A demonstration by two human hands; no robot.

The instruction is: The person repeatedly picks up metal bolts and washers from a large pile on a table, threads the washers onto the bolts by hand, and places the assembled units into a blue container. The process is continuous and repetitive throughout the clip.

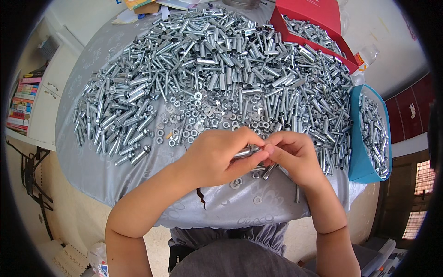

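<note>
Near the front of the table, my left hand (214,154) is closed around a shiny metal expansion bolt (243,153), its sleeve lying between thumb and fingers. My right hand (294,153) meets it at the bolt's right end, thumb and fingertips pinched together. Whatever the right fingertips grip is hidden behind them. Just beyond both hands lie loose nuts and washers (203,115). Below the hands are a few more washers, one flat washer (257,200) lying apart on the cloth. A long bolt (297,193) lies beside my right wrist.
A large heap of metal sleeves and bolts (221,51) covers the far table. Assembled expansion bolts (124,117) are piled at left. A red box (277,21) and a blue-green bin (357,138), both with metal parts, stand at right. Silvery cloth (83,171) covers the table.
</note>
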